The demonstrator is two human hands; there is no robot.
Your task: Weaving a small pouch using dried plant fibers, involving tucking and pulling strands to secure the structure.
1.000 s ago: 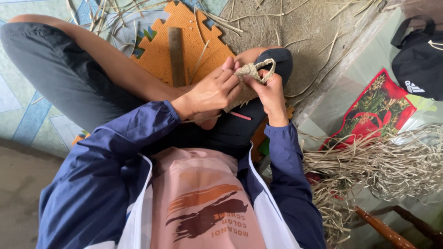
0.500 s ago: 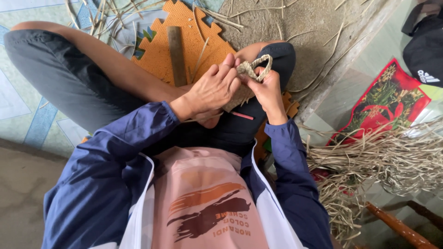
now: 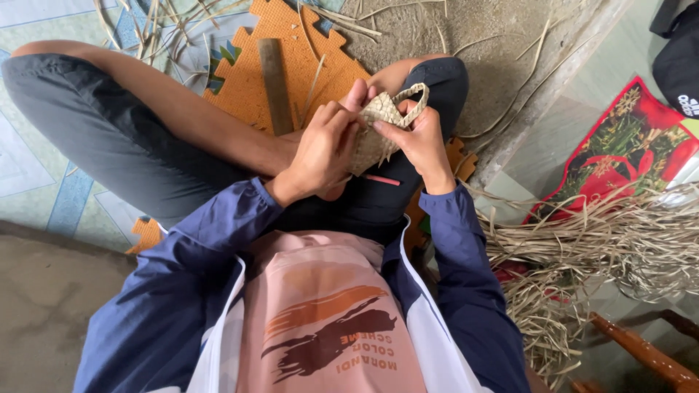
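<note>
Both hands on small woven straw pouch (image 3: 378,131) — left hand (image 3: 324,149) wraps its side, right hand (image 3: 419,142) pinches other edge, looped handle poking above fingers. Just beyond: orange foam mat (image 3: 291,58) with wooden stick (image 3: 274,84). Off to right — dried straw pile (image 3: 604,247).

There is only the one view, from a camera on the person's head, tipped steeply down along their own chest and lap toward the floor. It sits close: the pink shirt front (image 3: 328,327) fills the lower middle, the left hand (image 3: 320,149) and right hand (image 3: 419,142) come just above it, and the orange foam mat (image 3: 298,51) and the heap of dry straw (image 3: 604,240) lie at the top and right edges
</note>
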